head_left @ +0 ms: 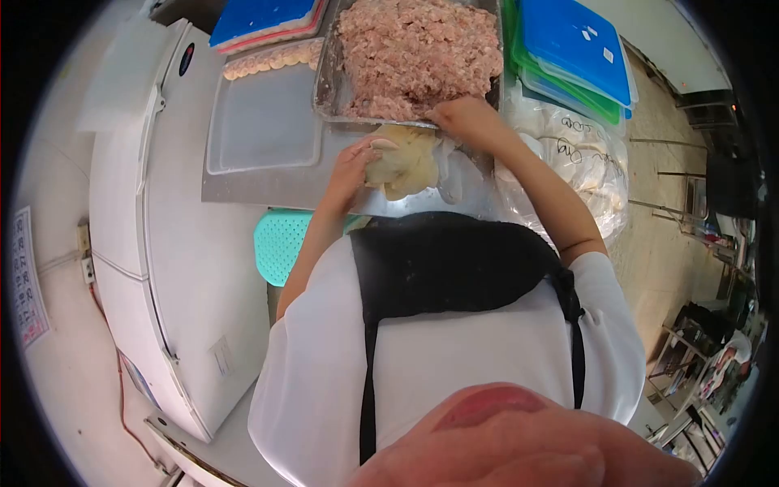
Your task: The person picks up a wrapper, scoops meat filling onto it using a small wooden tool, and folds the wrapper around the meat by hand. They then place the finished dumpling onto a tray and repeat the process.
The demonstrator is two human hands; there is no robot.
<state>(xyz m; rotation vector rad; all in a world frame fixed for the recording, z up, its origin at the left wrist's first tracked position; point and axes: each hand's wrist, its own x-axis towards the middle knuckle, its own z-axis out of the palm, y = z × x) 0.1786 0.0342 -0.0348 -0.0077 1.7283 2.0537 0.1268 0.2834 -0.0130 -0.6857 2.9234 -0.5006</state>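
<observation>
Filling dough wrappers (pixel 406 162) with minced meat (pixel 418 49), judging by how things lie: the loading step, with the meat not yet on the dough.

Far left, a white chest freezer (pixel 187 243). Next to it on the steel worktop (pixel 260 188), a clear plastic tray (pixel 264 122), and below the worktop edge a teal perforated basket (pixel 280 243).

Left hand (pixel 350 170) just right of that, grip curled round the pale, floppy dough wrappers, holding them up just above the worktop and just short of the metal meat tray (pixel 324 89).

Right hand (pixel 464 118) at the near rim of that tray, touching the edge of the meat heap; fingers turned away from the camera, so cannot tell whether that grip is clenched on a tool, pinching meat or loose.

Further right, a knotted clear bag (pixel 584 154) of more pale rounds, with blue and green lids (pixel 572 40) stacked behind it.

Next move, as a judgement: calls for a small, even portion set on the middle of the top wrapper, with the left grip kept slack enough not to crease the soft dough or let the sheets stick together.
</observation>
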